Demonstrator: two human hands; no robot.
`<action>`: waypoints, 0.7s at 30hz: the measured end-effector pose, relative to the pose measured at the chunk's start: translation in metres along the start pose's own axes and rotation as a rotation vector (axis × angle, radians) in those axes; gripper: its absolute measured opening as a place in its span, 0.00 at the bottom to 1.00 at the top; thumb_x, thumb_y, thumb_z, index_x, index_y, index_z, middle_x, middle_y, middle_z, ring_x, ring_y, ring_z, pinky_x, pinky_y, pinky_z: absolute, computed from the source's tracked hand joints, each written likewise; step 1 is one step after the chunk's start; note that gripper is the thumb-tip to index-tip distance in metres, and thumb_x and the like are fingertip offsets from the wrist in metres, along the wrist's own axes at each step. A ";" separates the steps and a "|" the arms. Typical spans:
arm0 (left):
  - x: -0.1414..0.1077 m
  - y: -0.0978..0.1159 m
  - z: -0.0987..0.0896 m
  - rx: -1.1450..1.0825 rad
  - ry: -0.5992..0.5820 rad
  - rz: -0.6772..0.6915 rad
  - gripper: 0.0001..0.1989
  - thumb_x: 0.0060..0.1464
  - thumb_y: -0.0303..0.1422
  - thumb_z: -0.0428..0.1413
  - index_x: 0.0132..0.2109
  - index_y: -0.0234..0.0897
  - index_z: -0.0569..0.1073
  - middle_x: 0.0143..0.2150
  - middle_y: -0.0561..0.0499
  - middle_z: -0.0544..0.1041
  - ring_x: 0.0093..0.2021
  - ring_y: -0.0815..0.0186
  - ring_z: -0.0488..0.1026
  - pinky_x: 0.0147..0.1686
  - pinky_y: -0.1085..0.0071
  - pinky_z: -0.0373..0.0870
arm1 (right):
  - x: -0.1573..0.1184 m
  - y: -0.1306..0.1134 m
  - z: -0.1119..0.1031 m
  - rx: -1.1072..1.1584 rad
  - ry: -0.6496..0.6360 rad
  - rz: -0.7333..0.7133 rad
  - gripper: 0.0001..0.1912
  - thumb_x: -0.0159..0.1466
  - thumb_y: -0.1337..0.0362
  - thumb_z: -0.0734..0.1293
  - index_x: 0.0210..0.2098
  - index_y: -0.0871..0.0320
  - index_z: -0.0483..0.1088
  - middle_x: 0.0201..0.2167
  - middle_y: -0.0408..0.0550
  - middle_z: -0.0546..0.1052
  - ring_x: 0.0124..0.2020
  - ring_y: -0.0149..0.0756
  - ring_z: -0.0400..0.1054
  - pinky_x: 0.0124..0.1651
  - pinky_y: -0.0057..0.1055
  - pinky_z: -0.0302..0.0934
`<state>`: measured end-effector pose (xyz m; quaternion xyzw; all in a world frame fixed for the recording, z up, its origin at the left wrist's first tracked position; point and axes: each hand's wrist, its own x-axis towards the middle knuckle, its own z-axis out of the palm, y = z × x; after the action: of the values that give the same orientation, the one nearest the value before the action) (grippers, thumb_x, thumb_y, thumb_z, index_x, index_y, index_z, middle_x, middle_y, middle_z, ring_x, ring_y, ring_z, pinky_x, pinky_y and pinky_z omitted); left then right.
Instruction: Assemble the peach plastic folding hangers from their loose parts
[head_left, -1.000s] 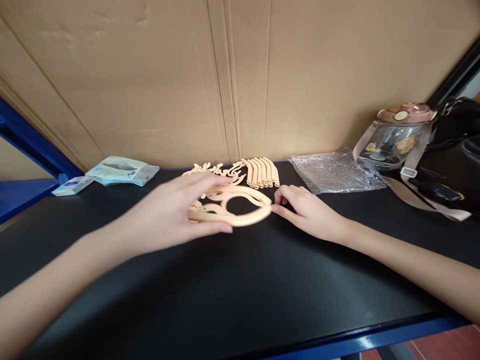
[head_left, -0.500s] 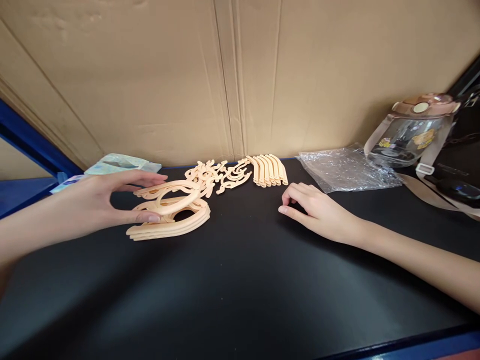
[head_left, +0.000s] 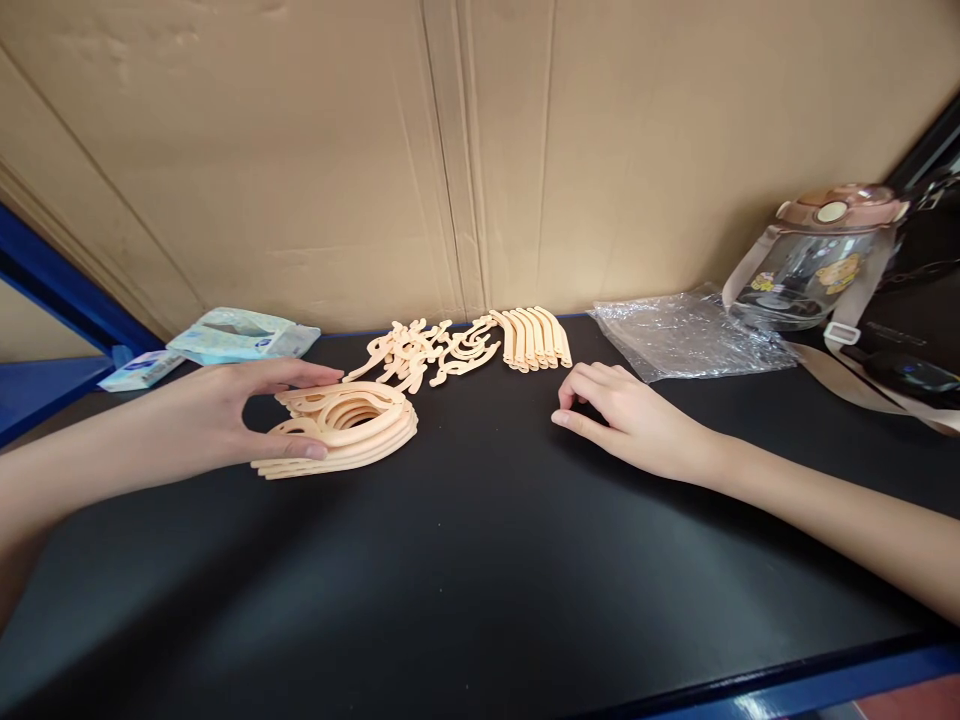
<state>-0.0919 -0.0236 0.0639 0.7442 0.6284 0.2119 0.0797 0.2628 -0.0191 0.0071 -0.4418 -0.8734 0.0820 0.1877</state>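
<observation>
Left hand (head_left: pixel 202 418) around stacked beige frames (head_left: pixel 369 429), grasp uncertain; right hand (head_left: pixel 626 408) empty, loosely curled.
Best nested squarely, without tipping.

A hand could pass over the bare black tabletop (head_left: pixel 480 570) at lower centre, but stacked folded hangers (head_left: pixel 375 441) obstruct left of centre, the right hand (head_left: pixel 626 415) right of centre, and the cardboard panel (head_left: pixel 300 170) across the top.

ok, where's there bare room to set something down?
Biggest: front tabletop, between the stacked frames and blue edge. Smaller: the gap between those frames and the right hand. Crowded: the left hand at the frames; the back, with loose pieces, curved bars, clear plastic, bottle.
</observation>
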 end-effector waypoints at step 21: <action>0.005 -0.008 -0.009 0.203 -0.218 0.067 0.45 0.39 0.68 0.52 0.58 0.45 0.68 0.56 0.53 0.74 0.54 0.53 0.69 0.54 0.59 0.62 | 0.000 0.002 0.002 -0.026 0.010 -0.018 0.12 0.70 0.56 0.57 0.34 0.55 0.62 0.35 0.46 0.70 0.38 0.38 0.63 0.47 0.38 0.56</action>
<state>-0.1027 -0.0184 0.0699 0.7875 0.6091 0.0676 0.0647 0.2642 -0.0179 0.0047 -0.4370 -0.8773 0.0667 0.1871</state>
